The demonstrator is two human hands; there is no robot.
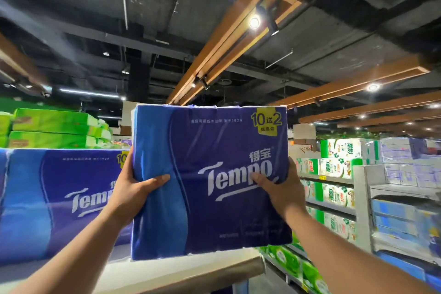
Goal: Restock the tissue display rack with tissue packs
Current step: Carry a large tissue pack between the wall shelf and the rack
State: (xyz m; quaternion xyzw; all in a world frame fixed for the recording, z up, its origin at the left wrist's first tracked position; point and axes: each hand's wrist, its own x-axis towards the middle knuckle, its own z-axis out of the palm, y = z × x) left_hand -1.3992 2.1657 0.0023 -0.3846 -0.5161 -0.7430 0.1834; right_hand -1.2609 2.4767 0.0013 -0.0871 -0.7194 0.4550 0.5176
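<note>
Blue plastic-wrapped Tempo tissue pack (210, 181) held up at chest-to-head height w/ both hands, printed face toward the camera, logo upright. Left hand (133, 188) grips the pack's left edge, thumb across the front, fingers wrapped behind; right hand (278, 188) does the same on the right edge, thumb on the logo. Two-sided grip prob bc the pack is wide, soft and bulky, so squeezing from both sides keeps it square and stops sag. Pack's bottom edge sits at or just above the pale top shelf (191, 272) of the rack; can't tell if it's touching yet. Just beside it on the left stands a matching shelved Tempo pack (59, 200), same face-out orientation, so the held one looks meant for the gap next to it, labels aligned for shoppers. Green tissue packs (52, 131) are stacked behind that. Right-side aisle shelves (334, 181) carry other tissue brands, blurry. Est. step: setting down, mid-placement.
</note>
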